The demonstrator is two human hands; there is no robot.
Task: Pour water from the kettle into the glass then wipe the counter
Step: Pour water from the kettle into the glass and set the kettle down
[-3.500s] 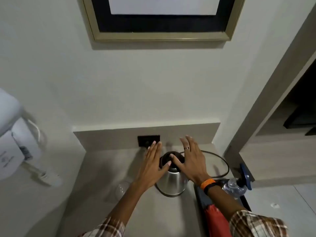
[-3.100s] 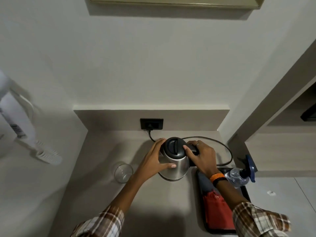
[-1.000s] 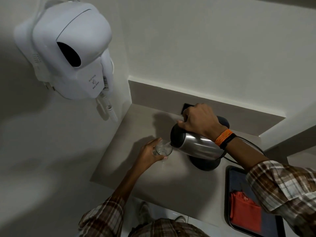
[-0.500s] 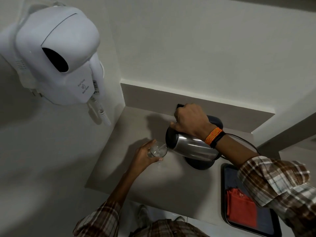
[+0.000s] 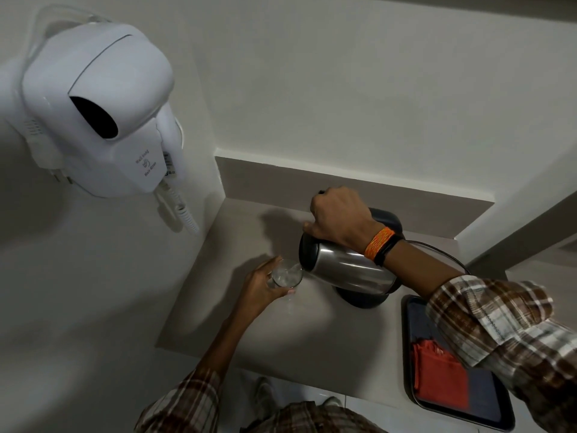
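Kettle tilted in right hand's clenched grip, spout at glass clasped by left hand

A single head-worn wide-angle view looks steeply down onto the beige stone counter from close above, tilted, with the white wall-mounted hair dryer looming near at ten o'clock.

1. Brushed-steel silver kettle with a black lid end; its round base is black.
2. Clear colourless glass.
3. Grey-beige matte counter.
4. Dark tray holding a folded red-orange cloth.
5. White plastic wall-mounted hair dryer, dark oval opening.
6. Brown-and-white plaid sleeve; orange woven wristband beside a black band.
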